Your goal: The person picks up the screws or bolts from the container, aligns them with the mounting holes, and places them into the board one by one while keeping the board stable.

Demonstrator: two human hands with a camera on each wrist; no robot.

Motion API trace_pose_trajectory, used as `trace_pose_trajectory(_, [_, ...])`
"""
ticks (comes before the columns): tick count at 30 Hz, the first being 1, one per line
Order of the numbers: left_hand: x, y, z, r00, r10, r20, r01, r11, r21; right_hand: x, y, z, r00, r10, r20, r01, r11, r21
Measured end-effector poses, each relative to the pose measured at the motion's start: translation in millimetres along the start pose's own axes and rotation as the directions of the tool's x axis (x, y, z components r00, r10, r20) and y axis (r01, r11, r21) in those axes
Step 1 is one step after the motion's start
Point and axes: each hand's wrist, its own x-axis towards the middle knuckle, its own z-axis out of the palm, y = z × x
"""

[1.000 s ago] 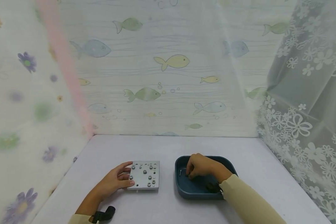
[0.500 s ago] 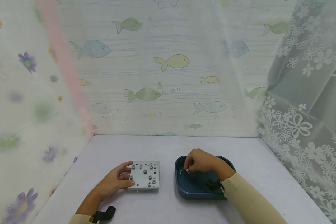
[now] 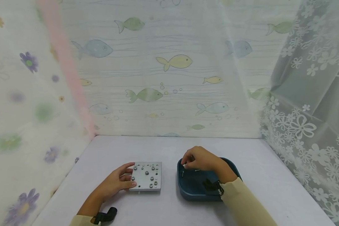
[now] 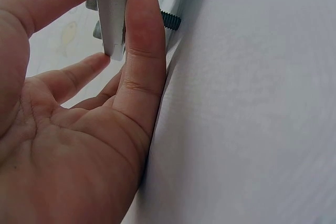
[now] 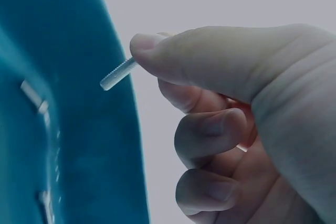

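"Holding what in the right hand (image 3: 199, 158)?"

"Pinching a slim silver threaded metal screw (image 5: 118, 74) between thumb and fingertip, leaving just a narrow gap, with the remaining fingers curled loosely toward the palm."

"Placed where?"

"At the far left corner of a dark blue bin with rounded corners (image 3: 197, 197), right of centre on a white tabletop (image 3: 164, 213)."

"Pointing which way?"

"Slanting out past the thumb tip in the right wrist view, threaded end foremost, set against the bin's wall. Hidden at the other end by the thumb. Cannot tell the exact tilt from the head view, being too small there."

"Any more inside the bin?"

"Yes: near the left wall, a loose silver screw (image 3: 182, 174), long axis running near to far; at the near edge of the hand, a second loose screw (image 3: 197, 170), lying roughly left to right."

"And with the left hand (image 3: 120, 179)?"

"Gripping a square silver metal plate (image 3: 142, 180) by the left edge: thumb on the near left corner, forefinger spread well apart at the far left corner. Left of the bin, face up, studded with silver socket-head bolts (image 3: 147, 173). In the left wrist view, showing a dark threaded shank (image 4: 170, 20) opposite the bolt heads."
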Motion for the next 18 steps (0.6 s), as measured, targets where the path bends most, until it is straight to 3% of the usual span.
trace_pose_trajectory(18, [1.3,-3.2,-0.4,1.000,-0.009,-0.017,0.010,1.000,0.026,21,-38,20,0.996,-0.049,-0.070,0.061,0.981,0.185])
